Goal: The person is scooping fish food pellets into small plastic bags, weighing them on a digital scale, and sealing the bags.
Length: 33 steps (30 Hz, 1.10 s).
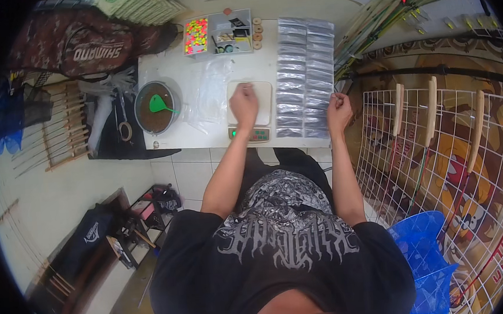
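My left hand is over the pale platform of a digital scale, its fingers curled; whether something small is in them cannot be made out. My right hand is at the table's right edge with bent fingers, beside two columns of overlapping clear plastic packets with dark contents. Whether it holds anything is too small to tell. Left of the scale lie flat clear plastic bags. A round metal pot at the table's left holds brown granules and a green plastic scoop.
A divided tray with bright floats stands at the back, beside several small round pieces. Left are a Shimano bag and a tape roll. Fishing rods lean at the right, above a white wire grid and blue netting.
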Tool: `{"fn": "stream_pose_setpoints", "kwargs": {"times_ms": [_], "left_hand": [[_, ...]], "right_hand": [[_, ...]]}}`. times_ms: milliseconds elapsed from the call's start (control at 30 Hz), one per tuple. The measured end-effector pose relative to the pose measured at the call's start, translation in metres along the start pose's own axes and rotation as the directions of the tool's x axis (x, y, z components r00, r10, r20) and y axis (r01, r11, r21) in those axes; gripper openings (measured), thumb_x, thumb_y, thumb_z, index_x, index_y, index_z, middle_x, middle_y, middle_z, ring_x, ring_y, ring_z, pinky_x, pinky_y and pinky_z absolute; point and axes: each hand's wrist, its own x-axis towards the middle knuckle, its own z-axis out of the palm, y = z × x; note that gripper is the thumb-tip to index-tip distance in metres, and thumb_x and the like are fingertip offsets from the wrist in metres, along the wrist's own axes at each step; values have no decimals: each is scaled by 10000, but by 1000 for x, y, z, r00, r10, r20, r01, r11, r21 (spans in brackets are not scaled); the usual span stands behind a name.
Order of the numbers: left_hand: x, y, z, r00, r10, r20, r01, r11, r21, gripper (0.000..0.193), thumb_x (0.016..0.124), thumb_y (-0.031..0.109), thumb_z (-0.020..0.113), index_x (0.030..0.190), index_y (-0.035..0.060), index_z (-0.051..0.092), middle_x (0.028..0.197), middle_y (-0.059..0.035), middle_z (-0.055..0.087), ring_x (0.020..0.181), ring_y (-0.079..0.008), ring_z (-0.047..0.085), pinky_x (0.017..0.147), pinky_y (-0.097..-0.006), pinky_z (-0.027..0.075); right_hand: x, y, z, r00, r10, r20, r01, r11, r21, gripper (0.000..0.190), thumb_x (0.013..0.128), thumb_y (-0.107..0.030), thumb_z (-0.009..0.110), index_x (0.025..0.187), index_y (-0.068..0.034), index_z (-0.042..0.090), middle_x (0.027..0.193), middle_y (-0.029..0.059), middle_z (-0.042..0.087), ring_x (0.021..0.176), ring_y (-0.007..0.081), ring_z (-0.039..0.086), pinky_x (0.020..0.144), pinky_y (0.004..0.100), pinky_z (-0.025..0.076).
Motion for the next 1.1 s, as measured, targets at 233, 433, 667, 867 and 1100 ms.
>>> {"fn": "stream_pose_setpoints", "kwargs": {"times_ms": [233,433,667,867,1100], "left_hand": [[30,-94,-63,990,-137,-28,131,840,527,403,728,208,744,1071,49,605,1071,-141,546,1055,-337,500,869,-416,456],[29,-115,-71,1000,-7,20,-4,880,474,93,751,147,696,816,80,688,1000,-103,566,986,-299,519,819,-394,465],[8,-73,-106,968,250,-6,-244,949,202,75,784,87,654,853,66,635,989,-109,587,964,-316,546,825,-416,446],[-41,-61,-165,856,494,154,-514,847,136,136,737,76,672,868,61,641,1058,-107,582,1044,-319,529,840,-431,444],[-57,-90,-222,967,245,73,-235,965,-114,297,789,189,710,1041,63,616,1145,-148,555,1108,-322,514,936,-428,417]], "right_hand": [[-25,-47,13,992,-86,89,83,996,42,139,863,-157,633,869,-18,626,548,44,448,511,164,437,519,332,371],[-65,-71,31,963,-170,207,165,985,45,117,861,-138,625,866,-21,626,529,42,428,488,159,418,489,326,344],[-121,-95,72,779,-148,609,109,989,100,241,865,-228,660,960,-6,655,630,46,587,559,132,543,524,302,440],[-153,-158,125,634,243,734,-598,756,266,384,905,-324,632,1068,24,633,882,98,666,716,188,649,654,298,531],[-174,-196,136,534,24,845,-525,793,309,229,935,-176,580,1005,38,624,925,136,674,788,235,687,685,313,556]]}}
